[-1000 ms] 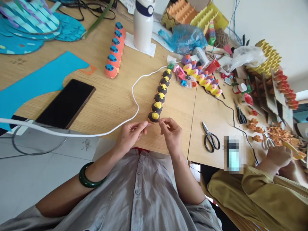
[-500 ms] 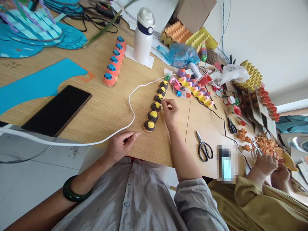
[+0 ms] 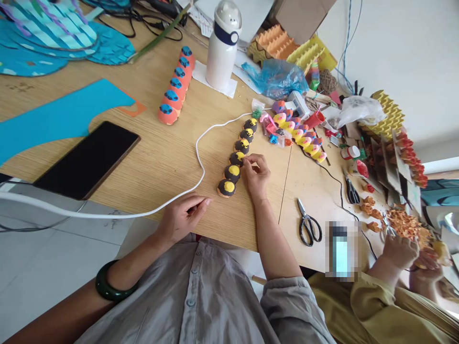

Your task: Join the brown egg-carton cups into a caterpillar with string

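Note:
A strip of egg-carton cups, coloured black with yellow tops, runs lengthwise away from me on the table. Several of its farther domes carry small black marks on the yellow. At its right side, my right hand pinches thumb and forefinger together, the tips touching or nearly touching the yellow top of a middle dome. Anything between those tips is too small to make out. My left hand rests at the table's front edge, left of the strip's near end, thumb pressed to curled fingers; what it holds, if anything, is hidden.
A white cable curves left of the strip. Beyond stand an orange strip with blue tops and a white bottle. A phone lies left, scissors right. A co-worker's hands are at the far right.
My right hand has moved one dome nearer to me along the black-and-yellow strip. My left hand stays almost in place. The whole view has shifted slightly.

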### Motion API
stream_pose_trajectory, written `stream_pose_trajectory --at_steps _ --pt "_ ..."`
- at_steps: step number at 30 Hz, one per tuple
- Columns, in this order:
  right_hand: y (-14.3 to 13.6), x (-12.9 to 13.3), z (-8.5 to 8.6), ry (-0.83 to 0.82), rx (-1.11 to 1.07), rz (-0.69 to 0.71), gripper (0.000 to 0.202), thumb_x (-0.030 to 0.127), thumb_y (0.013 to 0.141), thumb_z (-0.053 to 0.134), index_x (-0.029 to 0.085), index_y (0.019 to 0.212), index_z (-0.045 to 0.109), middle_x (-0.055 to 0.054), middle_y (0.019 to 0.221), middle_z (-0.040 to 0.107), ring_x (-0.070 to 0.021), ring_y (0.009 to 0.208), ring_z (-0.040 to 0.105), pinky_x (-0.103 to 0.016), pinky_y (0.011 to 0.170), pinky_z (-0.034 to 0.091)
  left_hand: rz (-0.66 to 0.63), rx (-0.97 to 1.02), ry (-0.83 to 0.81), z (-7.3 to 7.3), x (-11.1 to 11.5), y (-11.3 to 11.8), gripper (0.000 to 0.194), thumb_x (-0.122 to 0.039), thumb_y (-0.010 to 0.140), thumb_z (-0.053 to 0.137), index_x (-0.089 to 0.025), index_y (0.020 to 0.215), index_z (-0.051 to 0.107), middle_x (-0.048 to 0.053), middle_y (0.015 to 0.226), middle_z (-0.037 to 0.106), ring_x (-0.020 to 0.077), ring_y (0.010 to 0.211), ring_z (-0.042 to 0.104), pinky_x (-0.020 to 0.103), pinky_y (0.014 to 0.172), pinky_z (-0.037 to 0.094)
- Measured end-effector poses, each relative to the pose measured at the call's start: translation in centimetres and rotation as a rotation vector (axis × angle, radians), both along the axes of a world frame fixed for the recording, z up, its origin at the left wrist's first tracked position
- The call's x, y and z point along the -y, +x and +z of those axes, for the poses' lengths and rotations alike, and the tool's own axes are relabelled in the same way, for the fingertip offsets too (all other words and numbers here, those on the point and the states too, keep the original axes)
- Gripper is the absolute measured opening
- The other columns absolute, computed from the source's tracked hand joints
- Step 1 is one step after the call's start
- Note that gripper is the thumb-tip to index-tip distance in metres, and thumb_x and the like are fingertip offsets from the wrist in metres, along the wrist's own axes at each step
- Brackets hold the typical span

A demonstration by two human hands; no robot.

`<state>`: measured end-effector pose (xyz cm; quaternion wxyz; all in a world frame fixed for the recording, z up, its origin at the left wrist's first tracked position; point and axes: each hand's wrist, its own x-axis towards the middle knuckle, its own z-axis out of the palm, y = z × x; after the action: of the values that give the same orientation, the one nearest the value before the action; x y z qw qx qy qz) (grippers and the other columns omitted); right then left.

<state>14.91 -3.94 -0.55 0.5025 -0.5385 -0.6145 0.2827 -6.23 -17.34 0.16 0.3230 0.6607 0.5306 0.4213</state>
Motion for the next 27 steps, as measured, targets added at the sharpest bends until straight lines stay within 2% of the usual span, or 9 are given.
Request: stream_pose_trajectory --at_steps 10,17,27 --pt "-0.13 -0.06 -0.49 0.137 0.026 0.032 0.007 0.029 0.089 0.071 0.023 0.085 0.074 -0.005 0.101 0.067 -0.0181 0.097 0.064 -0.028 0.067 0.054 0.006 -0.007 0.081 -0.17 0.01 0.08 0.027 -0.028 0.101 0.058 -0.017 0.084 0.076 0.003 0.077 0.074 0.0135 0.067 0.064 0.026 0.064 0.048" --pt "-0.23 -0.14 -0.56 0.172 0.072 0.035 0.005 0.026 0.09 0.069 0.025 0.086 0.072 -0.005 0.102 0.066 -0.0183 0.098 0.063 -0.028 0.066 0.056 -0.002 -0.024 0.115 -0.16 0.05 0.05 0.027 -0.024 0.102 0.059 -0.017 0.077 0.069 0.004 0.081 0.075 0.0128 0.068 0.065 0.025 0.063 0.046" --pt "-0.54 -0.18 -0.31 0.171 0.08 0.006 0.003 0.023 0.09 0.067 0.024 0.087 0.067 -0.004 0.103 0.065 -0.0176 0.096 0.063 -0.027 0.066 0.055 -0.002 -0.021 0.115 -0.34 -0.02 0.11 0.024 -0.024 0.101 0.059 -0.017 0.082 0.072 0.003 0.081 0.075 0.0134 0.07 0.066 0.026 0.065 0.047"
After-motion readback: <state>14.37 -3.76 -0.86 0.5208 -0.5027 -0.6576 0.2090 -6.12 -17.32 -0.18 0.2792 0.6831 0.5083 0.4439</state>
